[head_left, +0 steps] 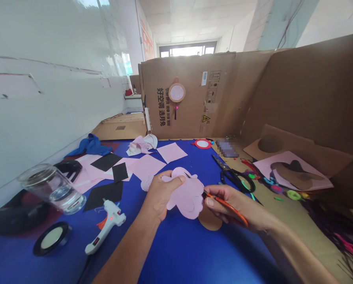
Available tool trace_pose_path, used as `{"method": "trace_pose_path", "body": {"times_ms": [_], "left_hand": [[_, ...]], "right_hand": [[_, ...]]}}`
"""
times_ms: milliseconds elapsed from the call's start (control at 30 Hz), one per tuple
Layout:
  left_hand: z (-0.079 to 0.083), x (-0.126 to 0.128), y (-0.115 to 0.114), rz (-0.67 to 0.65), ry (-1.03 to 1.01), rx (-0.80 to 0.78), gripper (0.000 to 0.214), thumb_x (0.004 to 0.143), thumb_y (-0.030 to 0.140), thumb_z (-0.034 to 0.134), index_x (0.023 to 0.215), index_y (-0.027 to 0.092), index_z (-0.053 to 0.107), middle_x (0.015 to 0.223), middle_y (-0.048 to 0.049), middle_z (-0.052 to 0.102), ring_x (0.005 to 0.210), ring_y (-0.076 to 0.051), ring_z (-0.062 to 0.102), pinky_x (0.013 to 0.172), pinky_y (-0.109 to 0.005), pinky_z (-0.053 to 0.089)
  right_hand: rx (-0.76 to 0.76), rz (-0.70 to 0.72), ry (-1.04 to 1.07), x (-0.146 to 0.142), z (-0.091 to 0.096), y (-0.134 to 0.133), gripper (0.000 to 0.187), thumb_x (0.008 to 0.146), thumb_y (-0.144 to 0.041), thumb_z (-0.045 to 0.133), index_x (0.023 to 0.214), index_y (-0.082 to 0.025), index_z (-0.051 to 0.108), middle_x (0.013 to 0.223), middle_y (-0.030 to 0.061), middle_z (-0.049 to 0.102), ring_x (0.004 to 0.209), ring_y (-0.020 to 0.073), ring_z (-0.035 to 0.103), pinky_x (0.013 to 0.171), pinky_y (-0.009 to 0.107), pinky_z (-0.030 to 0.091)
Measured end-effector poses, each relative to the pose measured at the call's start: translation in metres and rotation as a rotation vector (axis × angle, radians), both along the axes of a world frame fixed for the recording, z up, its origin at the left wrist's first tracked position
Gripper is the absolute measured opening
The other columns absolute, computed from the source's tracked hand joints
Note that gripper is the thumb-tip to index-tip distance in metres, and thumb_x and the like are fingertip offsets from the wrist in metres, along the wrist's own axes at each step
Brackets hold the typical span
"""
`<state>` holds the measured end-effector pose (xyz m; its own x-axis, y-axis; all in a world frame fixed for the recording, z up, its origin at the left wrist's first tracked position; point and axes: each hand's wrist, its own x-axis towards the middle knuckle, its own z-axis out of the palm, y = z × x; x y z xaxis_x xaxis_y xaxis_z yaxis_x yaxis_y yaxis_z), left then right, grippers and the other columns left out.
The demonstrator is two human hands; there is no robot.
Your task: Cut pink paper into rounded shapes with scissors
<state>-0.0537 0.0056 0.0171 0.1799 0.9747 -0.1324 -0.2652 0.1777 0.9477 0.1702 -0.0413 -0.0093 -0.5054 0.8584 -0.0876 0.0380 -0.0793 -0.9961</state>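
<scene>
My left hand point(161, 191) grips a pink scallop-edged cutout point(186, 199), thumb on top and fingers underneath. It looks like thin felt or paper, with a drawn line near its right lobe. Closed around orange-handled scissors point(231, 210), my right hand point(238, 199) holds their dark tip at the cutout's right edge; the blades are mostly hidden. Below, a round brown piece point(210, 221) lies on the blue table, partly covered by the cutout and my right hand. A whitish crumpled piece point(147, 183) shows just left of my left hand.
To the left are a white glue gun point(107, 227) with a red light, a tape roll point(52, 238), a glass of water point(56, 189), black squares point(104, 196) and pink sheets point(148, 167). Large black scissors point(234, 175) lie right. Cardboard walls point(224, 94) stand behind.
</scene>
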Motion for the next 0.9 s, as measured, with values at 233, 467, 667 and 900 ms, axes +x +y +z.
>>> {"method": "trace_pose_path", "body": {"times_ms": [233,467,667,900], "left_hand": [[0.000,-0.001,0.001,-0.006,0.014,0.001,0.034,0.061,0.038,0.092,0.081,0.015,0.076,0.073,-0.0041,0.072,0.067,-0.018,0.065,0.064,-0.029,0.049],[-0.003,-0.001,0.001,-0.027,0.011,0.005,0.033,0.062,0.038,0.092,0.081,0.016,0.075,0.075,-0.0051,0.073,0.069,-0.019,0.066,0.066,-0.030,0.050],[-0.001,-0.011,0.008,-0.063,0.005,-0.030,0.037,0.064,0.044,0.093,0.075,0.018,0.069,0.070,-0.0007,0.066,0.065,-0.015,0.062,0.063,-0.029,0.048],[0.002,-0.023,0.015,-0.126,0.120,-0.021,0.038,0.063,0.045,0.092,0.073,0.018,0.067,0.067,0.0015,0.063,0.059,-0.012,0.057,0.056,-0.026,0.041]], "right_hand": [[0.005,0.011,0.027,-0.002,0.001,0.000,0.049,0.094,-0.064,0.075,0.086,-0.019,0.059,0.063,-0.0077,0.044,0.053,0.0074,0.028,0.048,0.023,0.022],[0.011,0.005,-0.014,-0.003,0.010,-0.001,0.050,0.093,-0.065,0.075,0.083,-0.019,0.057,0.063,-0.0077,0.042,0.052,0.0072,0.028,0.048,0.023,0.021],[0.002,-0.008,-0.071,-0.003,0.016,-0.003,0.051,0.086,-0.063,0.083,0.081,-0.019,0.056,0.064,-0.0088,0.036,0.053,0.0071,0.025,0.047,0.023,0.019],[-0.004,0.020,-0.101,-0.004,0.020,-0.004,0.048,0.089,-0.057,0.082,0.078,-0.019,0.054,0.062,-0.0080,0.042,0.052,0.0069,0.029,0.046,0.022,0.020]]}}
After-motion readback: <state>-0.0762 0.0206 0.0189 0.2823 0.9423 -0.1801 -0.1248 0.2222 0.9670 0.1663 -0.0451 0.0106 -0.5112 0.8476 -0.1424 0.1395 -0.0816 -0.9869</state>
